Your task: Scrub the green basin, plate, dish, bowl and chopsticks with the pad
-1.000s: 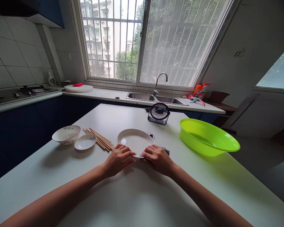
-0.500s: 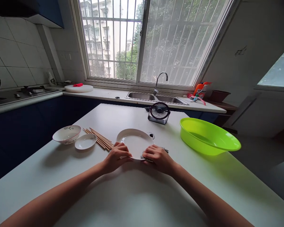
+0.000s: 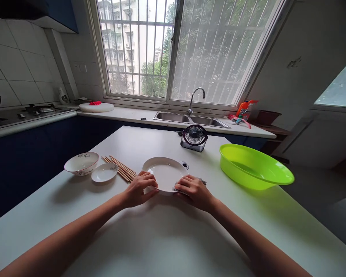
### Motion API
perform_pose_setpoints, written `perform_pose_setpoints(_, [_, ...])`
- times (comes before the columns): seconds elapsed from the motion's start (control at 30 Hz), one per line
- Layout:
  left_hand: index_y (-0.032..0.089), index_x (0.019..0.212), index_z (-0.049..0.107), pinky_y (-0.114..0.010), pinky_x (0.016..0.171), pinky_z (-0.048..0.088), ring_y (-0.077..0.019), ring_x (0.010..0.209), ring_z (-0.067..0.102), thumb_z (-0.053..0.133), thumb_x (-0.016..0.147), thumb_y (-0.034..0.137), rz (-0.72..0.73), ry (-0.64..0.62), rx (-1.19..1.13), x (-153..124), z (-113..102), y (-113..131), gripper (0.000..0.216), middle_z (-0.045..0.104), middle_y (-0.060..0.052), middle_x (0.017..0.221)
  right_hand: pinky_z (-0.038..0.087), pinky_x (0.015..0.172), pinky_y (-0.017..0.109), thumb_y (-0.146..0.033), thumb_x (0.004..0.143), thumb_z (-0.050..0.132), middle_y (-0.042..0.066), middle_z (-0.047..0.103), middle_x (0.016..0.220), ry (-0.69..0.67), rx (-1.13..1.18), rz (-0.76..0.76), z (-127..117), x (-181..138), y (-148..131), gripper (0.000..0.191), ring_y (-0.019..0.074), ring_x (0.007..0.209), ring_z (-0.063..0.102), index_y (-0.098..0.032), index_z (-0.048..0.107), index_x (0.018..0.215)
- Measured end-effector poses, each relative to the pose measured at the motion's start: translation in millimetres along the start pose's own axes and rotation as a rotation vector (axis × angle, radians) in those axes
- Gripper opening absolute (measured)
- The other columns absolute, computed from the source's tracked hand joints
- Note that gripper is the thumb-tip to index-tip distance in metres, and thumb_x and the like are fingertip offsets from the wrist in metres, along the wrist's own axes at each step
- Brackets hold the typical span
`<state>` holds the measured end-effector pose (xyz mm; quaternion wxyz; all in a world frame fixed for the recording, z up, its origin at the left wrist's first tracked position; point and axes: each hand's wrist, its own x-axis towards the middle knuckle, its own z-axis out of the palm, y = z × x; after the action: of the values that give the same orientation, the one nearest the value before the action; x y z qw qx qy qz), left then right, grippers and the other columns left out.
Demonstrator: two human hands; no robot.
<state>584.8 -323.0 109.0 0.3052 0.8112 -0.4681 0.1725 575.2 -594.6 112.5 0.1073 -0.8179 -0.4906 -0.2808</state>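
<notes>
A white plate (image 3: 165,171) lies on the white table (image 3: 167,238) in front of me. My left hand (image 3: 140,189) curls its fingers on the plate's near left rim. My right hand (image 3: 194,190) grips the near right rim, fingers curled, and a dark cloth-like thing (image 3: 202,181) peeks out beside and under it. Wooden chopsticks (image 3: 120,169) lie just left of the plate. Further left are a small white saucer (image 3: 104,172) and a patterned bowl (image 3: 81,163).
A lime-green basin (image 3: 255,166) stands to the right on the table. A small black fan (image 3: 194,137) sits behind the plate. Beyond are the sink (image 3: 190,120) with a tap, a stove at the left and a round white board (image 3: 95,107).
Both hands have slid slightly further along the plate's near rim and curled tighter round it. The plate and the other things have stayed put.
</notes>
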Motion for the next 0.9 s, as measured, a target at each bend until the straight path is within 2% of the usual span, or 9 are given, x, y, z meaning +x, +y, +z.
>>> perform_pose_setpoints(0.2, [0.019,0.095,0.064,-0.033,0.08,0.04,-0.0178,0.081,0.059,0.055,0.096,0.037,0.035,0.027,0.133,1.7,11.4,15.9,0.02,0.07,-0.003,0.086,0.04,0.069,0.03,-0.033,0.102,0.045,0.004,0.065,0.076,-0.008,-0.047,0.013,-5.6,7.1,-12.6,0.03,0.0154,0.069,0.056,-0.017,0.064,0.084])
perform_pose_setpoints(0.37, [0.02,0.089,0.069,-0.032,0.083,0.038,-0.0149,0.078,0.057,0.045,0.102,0.034,-0.019,0.004,0.054,0.1,17.3,19.0,0.03,0.07,-0.002,0.082,0.04,0.069,0.03,-0.033,0.102,0.046,0.004,0.064,0.074,-0.049,-0.055,0.021,-5.2,9.4,-19.1,0.032,0.0154,0.067,0.055,-0.018,0.063,0.081])
perform_pose_setpoints(0.5, [0.021,0.088,0.072,-0.033,0.083,0.037,-0.0151,0.078,0.057,0.046,0.101,0.039,-0.027,0.023,-0.01,-1.2,17.2,15.3,0.034,0.071,-0.002,0.079,0.041,0.068,0.029,-0.035,0.1,0.05,0.004,0.065,0.076,-0.078,-0.016,0.025,-3.7,7.5,-17.4,0.029,0.0154,0.068,0.055,-0.018,0.063,0.081])
perform_pose_setpoints(0.77, [0.023,0.088,0.075,-0.031,0.086,0.038,-0.0144,0.078,0.057,0.056,0.095,0.043,-0.008,-0.052,-0.076,1.0,2.5,-1.0,0.029,0.07,-0.001,0.078,0.044,0.07,0.03,-0.035,0.1,0.049,0.006,0.065,0.079,-0.122,0.048,-0.004,-5.3,-3.9,-3.8,0.027,0.0159,0.071,0.056,-0.018,0.064,0.086])
perform_pose_setpoints(0.9, [0.022,0.087,0.076,-0.034,0.09,0.039,-0.0168,0.084,0.059,0.055,0.094,0.048,-0.02,-0.074,-0.13,2.9,-2.7,-11.8,0.034,0.068,-0.003,0.075,0.044,0.07,0.029,-0.032,0.1,0.05,0.006,0.066,0.08,-0.09,0.053,-0.024,-1.9,-6.6,3.7,0.024,0.0159,0.072,0.056,-0.017,0.064,0.088])
